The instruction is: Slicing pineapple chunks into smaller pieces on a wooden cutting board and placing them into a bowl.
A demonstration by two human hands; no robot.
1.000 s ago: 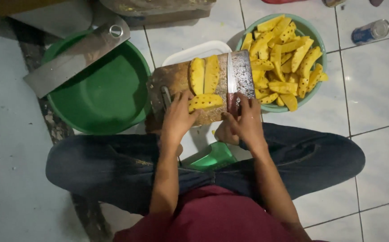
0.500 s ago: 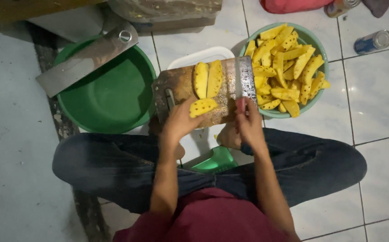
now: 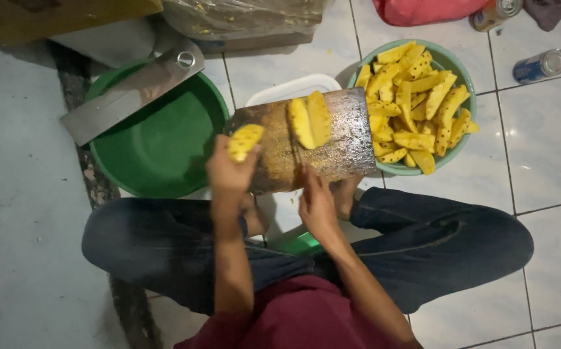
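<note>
The left hand [image 3: 228, 171] is closed around a yellow pineapple piece [image 3: 244, 141], held just off the left edge of the cutting board [image 3: 332, 145], over the rim of the empty green basin [image 3: 157, 139]. The right hand [image 3: 317, 203] sits at the near edge of the board, its fingers curled; whether it holds anything cannot be told from here. Two more pineapple halves [image 3: 310, 119] stand together at mid-board, not yet cut into strips. To the right, the pale green bowl [image 3: 451, 61] is heaped with finished yellow wedges [image 3: 416, 97], so by the look of it most of the cutting is done and only the few pieces on and beside the board remain. A broad cleaver [image 3: 132, 90] lies across the green basin's upper rim, untouched.

At the top of the frame lies a crumpled clear plastic bag [image 3: 248, 16]. In the upper right corner two drink cans lie on the tiled floor [image 3: 545, 148]: a brownish can [image 3: 495, 13] and a blue can [image 3: 540, 64]. A white tub [image 3: 293, 89] shows behind the board.
</note>
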